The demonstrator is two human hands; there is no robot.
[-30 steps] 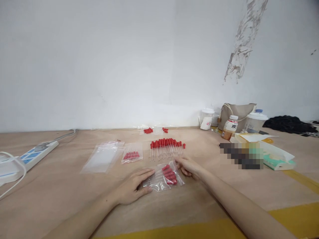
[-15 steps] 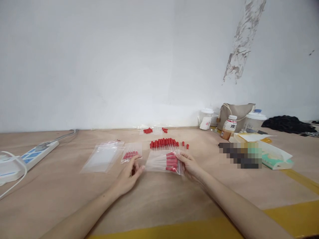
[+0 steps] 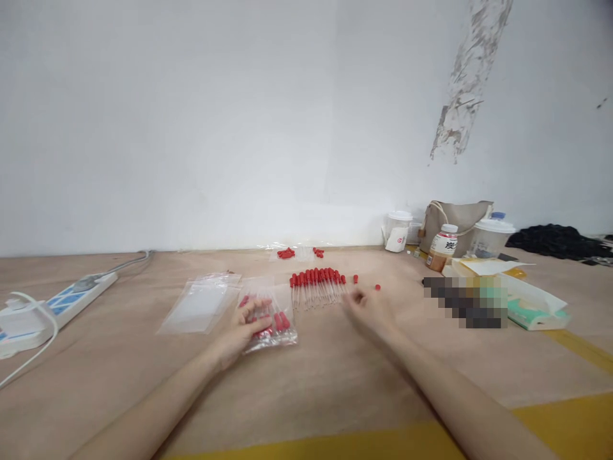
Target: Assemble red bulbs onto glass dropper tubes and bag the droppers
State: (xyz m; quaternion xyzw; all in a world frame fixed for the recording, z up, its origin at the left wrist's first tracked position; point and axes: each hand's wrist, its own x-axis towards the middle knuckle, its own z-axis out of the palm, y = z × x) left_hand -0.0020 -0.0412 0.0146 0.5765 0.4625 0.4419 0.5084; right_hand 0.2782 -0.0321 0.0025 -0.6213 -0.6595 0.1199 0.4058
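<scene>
A clear zip bag of droppers with red bulbs (image 3: pixel 282 321) lies on the brown table, overlapping another bag with red bulbs behind it. The fingers and thumb of my left hand (image 3: pixel 239 332) close over its left part. To the right, a row of loose droppers (image 3: pixel 316 284) has red bulbs pointing away from me. My right hand (image 3: pixel 371 313) is at the row's right end, smeared by motion, so its fingers are unclear. A single dropper's red bulb (image 3: pixel 355 279) shows beyond it. Another red bulb (image 3: pixel 378 287) shows just above the hand; its tube is hidden.
Flat clear bags (image 3: pixel 198 303) lie left of my left hand. A white power strip (image 3: pixel 62 306) with cords is at far left. Red bulbs in plastic (image 3: pixel 286 253) lie by the wall. On the right are a bottle (image 3: pixel 441 249), lidded cups, a bag and a tissue pack (image 3: pixel 536 306).
The bag of droppers has moved left and down from my right hand onto the table under my left hand. My right hand has released it and shifted slightly right; one loose red bulb has moved right.
</scene>
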